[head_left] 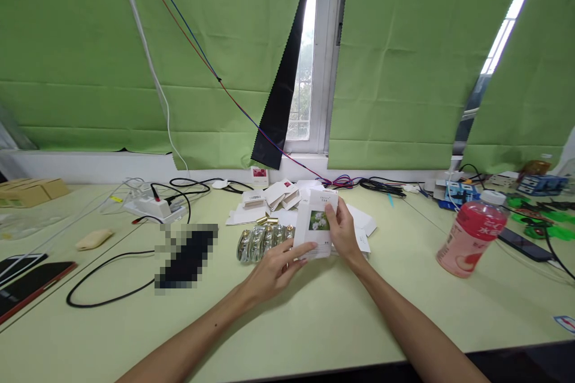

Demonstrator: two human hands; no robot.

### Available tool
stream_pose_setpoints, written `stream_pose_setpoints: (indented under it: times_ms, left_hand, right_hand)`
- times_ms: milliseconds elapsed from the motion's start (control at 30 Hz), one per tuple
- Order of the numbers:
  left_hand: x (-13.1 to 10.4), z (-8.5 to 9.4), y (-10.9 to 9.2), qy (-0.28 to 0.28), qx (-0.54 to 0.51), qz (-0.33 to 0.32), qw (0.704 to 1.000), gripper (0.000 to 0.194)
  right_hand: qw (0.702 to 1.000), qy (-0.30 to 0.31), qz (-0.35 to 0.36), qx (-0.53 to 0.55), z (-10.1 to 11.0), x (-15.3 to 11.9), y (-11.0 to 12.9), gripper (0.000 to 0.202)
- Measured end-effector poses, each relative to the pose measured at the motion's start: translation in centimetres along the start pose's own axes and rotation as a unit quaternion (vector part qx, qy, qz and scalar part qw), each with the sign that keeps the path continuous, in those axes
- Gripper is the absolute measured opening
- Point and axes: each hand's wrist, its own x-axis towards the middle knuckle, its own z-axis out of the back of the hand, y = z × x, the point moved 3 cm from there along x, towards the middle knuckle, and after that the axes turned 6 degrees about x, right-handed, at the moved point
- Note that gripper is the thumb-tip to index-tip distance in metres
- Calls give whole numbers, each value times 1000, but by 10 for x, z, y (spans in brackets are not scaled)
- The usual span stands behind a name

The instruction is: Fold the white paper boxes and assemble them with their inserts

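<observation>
Between both hands I hold a flat white carton [317,238] with a photo of white flowers on its front, tilted up above the table. My right hand [344,228] grips its right side, thumb across the front. At the lower left, my left hand [277,266] pinches the carton, fingers over its face. Just left of it stand several small bottles [256,244] with shiny, silvery sides, in a row. Gold caps [268,221] lie behind them. A pile of white cartons and flattened card [283,194] spreads behind the carton.
A pink drink bottle [471,233] stands on the right, near a dark phone [525,244]. To the left are a pixelated dark patch [188,257], a power strip [157,209], black cables and a beige object [94,239]. Cable coils [381,186] lie along the wall.
</observation>
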Motion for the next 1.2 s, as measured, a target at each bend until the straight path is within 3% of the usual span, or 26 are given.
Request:
stream_pose_setpoints:
  times_ms: [267, 433, 567, 633, 733, 833, 1067, 1200]
  left_hand:
    - [2, 5, -1, -62, 44, -12, 997, 48]
    - [3, 8, -1, -133, 43, 27, 990, 46]
    - [0, 12, 1, -212, 17, 61, 975, 47]
    - [0, 13, -1, -222, 7, 46, 974, 41]
    - [1, 12, -8, -191, 12, -11, 981, 27]
    - [3, 7, -15, -139, 25, -47, 989, 20]
    - [4, 1, -16, -64, 13, -22, 998, 25]
    - [3, -2, -11, -22, 0, -10, 1000, 27]
  right_hand:
    - [998, -18, -25, 54, 4, 2, 3, 34]
    - [990, -35, -77, 113, 6, 5, 3, 42]
    - [982, -100, -95, 128, 14, 10, 3, 53]
    - [979, -144, -88, 115, 20, 14, 3, 57]
    - [976, -191, -67, 86, 27, 17, 4, 59]
    - [980, -182, -47, 61, 28, 18, 3, 54]
    - [996, -65, -51, -24, 16, 16, -15, 44]
    - [994, 30, 1, -106, 6, 15, -18, 34]
